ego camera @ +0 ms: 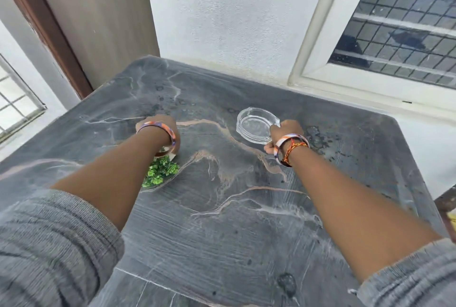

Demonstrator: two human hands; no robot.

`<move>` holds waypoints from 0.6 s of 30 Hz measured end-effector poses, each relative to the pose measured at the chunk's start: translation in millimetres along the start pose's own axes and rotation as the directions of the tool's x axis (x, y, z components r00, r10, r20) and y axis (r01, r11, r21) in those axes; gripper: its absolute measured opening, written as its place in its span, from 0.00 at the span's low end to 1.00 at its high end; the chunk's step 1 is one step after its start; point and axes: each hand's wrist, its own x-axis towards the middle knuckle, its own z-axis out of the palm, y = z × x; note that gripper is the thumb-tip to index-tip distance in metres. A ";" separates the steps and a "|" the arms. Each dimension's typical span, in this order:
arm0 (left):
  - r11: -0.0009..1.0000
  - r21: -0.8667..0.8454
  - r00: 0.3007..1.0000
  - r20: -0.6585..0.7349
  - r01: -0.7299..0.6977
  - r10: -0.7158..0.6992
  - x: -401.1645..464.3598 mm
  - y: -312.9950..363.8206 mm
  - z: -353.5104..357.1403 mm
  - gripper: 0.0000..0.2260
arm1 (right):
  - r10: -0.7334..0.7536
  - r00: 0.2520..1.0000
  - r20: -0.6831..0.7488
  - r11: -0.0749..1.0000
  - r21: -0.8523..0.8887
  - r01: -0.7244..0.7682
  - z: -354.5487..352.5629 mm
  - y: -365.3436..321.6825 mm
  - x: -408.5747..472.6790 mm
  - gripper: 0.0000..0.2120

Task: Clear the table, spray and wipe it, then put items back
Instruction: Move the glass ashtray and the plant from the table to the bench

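Left hand (158, 125) curled around the small green plant (161, 173), right hand (283, 135) pinching the glass ashtray (255, 123), both on the dark marble desk (222, 220).

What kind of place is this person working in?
Probably a home, perhaps a balcony or entry corner: a dark marble-patterned table against a white wall, a grilled window, a wooden door, and a glass ashtray.

Both arms reach forward over the tabletop (246, 232), bare from the pushed-up grey sleeves (49, 245). The left hand (158, 125) is curled, knuckles up, near the middle. The right hand (283, 134) is curled too, pinching something toward the far right edge.
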 end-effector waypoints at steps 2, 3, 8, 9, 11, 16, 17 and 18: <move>0.986 -0.160 0.997 -0.065 -0.040 0.030 2.0 8.2 -5.7 0.16 | 0.001 1.000 -0.015 1.000 0.010 -0.001 -7.7 2.1 -2.0 0.06; 0.951 -0.302 0.995 -0.091 -0.072 0.046 2.8 14.1 -10.3 0.17 | 0.006 1.000 -0.023 1.000 0.006 -0.006 -12.8 3.0 -2.5 0.07; 0.455 -0.890 0.988 0.045 -0.028 0.148 0.1 60.1 -22.0 0.15 | 0.084 0.992 -0.097 0.990 0.124 -0.072 -51.0 15.8 -6.5 0.07; 0.312 -0.949 0.982 0.100 0.045 0.162 -1.9 71.0 -20.2 0.13 | 0.110 0.987 -0.117 0.982 0.168 -0.089 -61.7 21.2 -6.6 0.08; 0.124 -0.980 0.959 0.181 0.157 0.218 -3.9 93.8 -15.8 0.08 | 0.146 0.978 -0.151 0.969 0.223 -0.110 -85.4 32.7 -8.9 0.09; -0.104 -0.954 0.885 0.215 0.280 0.413 -21.4 175.5 -5.8 0.13 | 0.217 0.935 -0.279 0.958 0.244 -0.150 -164.0 76.6 -14.2 0.07; -0.122 -0.950 0.871 0.206 0.287 0.447 -26.8 192.7 -4.4 0.14 | 0.220 0.927 -0.303 0.963 0.217 -0.158 -180.0 88.1 -16.7 0.07; -0.128 -0.947 0.851 0.199 0.295 0.486 -34.2 211.2 -3.5 0.14 | 0.230 0.913 -0.337 0.965 0.200 -0.169 -196.6 99.7 -20.0 0.05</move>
